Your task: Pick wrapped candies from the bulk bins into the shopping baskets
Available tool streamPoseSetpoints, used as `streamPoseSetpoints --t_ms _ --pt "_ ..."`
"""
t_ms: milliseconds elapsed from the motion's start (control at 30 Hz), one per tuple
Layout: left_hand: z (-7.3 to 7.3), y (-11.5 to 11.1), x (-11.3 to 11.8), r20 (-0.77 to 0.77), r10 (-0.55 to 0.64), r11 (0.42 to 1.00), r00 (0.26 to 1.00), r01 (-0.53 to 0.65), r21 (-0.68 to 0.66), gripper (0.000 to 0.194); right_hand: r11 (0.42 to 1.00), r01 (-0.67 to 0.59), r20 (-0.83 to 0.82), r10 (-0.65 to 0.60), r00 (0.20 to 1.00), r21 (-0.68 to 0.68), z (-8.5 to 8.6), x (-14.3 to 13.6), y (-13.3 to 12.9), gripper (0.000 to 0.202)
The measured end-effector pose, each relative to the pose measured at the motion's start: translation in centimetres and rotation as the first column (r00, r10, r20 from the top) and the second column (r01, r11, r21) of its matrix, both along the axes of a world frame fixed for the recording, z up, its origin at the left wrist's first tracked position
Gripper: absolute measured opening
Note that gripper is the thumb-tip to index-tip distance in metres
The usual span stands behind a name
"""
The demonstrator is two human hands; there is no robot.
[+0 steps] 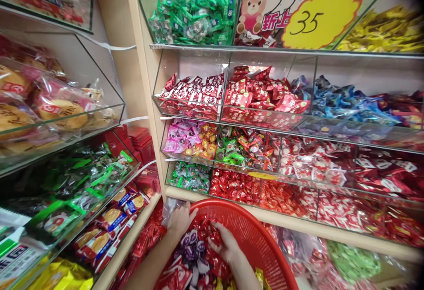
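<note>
A round red plastic basket (pixel 261 232) stands at the bottom centre, holding purple-wrapped candies (pixel 193 246), red-wrapped candies (pixel 217 263) and some yellow packets. At the basket's far left rim is my left hand (pixel 180 219), its fingers bent beside a clear plastic bag (pixel 171 206); what its fingers hold, if anything, is hidden. My right hand (pixel 225 241) reaches into the basket, fingers spread and curved over the red candies, without a clear hold on any.
Ahead, shelves with clear bins (pixel 265 124) hold wrapped candies. Glass-fronted shelves with packaged cakes (pixel 62 113) flank the left side. A yellow price sign (pixel 321 21) hangs at the upper right. Bagged goods (pixel 353 259) lie under the shelf at right.
</note>
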State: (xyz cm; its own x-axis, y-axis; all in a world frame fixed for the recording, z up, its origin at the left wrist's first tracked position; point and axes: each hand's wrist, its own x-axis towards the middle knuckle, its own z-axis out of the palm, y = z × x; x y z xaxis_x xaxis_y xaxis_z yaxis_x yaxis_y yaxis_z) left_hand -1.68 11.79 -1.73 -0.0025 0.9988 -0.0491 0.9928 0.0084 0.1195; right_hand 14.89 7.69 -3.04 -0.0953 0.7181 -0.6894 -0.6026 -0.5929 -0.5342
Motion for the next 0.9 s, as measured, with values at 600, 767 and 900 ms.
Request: streamPoseSetpoints --t_ms 600,767,900 --pt "2.2 -2.7 2.5 0.035 -0.059 0.998 0.998 0.059 0.003 0.056 0.995 0.083 0.096 -0.089 0.991 0.059 3.1 0.8 -0.1 0.008" --pt "1.9 -2.8 2.0 0.035 -0.039 0.999 0.999 0.039 -0.007 0.053 0.996 0.082 0.047 -0.083 0.995 0.033 2.6 1.3 -0.1 0.008" --pt "1.6 -2.7 1.7 0.025 -0.024 1.000 0.999 0.024 -0.015 0.051 0.997 0.074 -0.015 -0.074 0.997 0.031 2.1 1.2 0.1 0.008"
